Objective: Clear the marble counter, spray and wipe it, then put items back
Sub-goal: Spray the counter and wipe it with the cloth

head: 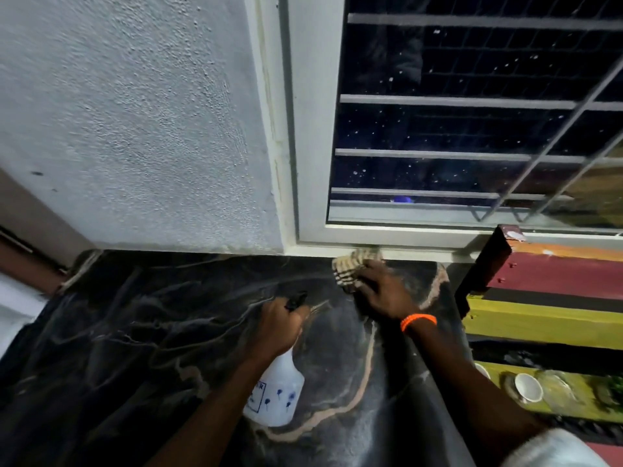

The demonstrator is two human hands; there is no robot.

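- The right grip (379, 286) is pressed down on a striped cloth (350, 267), the fingers curled over its near edge so the cloth is held against the desk (135, 332).
- The left grip (279, 326) is clamped round the neck of a white spray bottle (276, 392), the dark nozzle (296, 299) pointed away from the person and toward the cloth.
- The bottle body is seen below the left grip, close above the desk; whether it touches the marble cannot be told.
- An orange wristband (418, 321) is worn just behind the right grip.
- Beyond the right grip, the cloth is set at the far right corner of the dark marble, just beside the white window frame (313, 163).
- To the left of both grips the veined marble is spread wide, with no items seen on it.
- To the right of the right grip, past the desk's edge, a striped bench (539, 321) is seen, with a white cup (527, 387) and other blurred items on it lower down.
- The step in hand is judged to be the spray-and-wipe, with the clearing already done.
- The next move is judged to call for the cloth to be drawn across the marble from the corner, with further spray where needed, before the items are put back.
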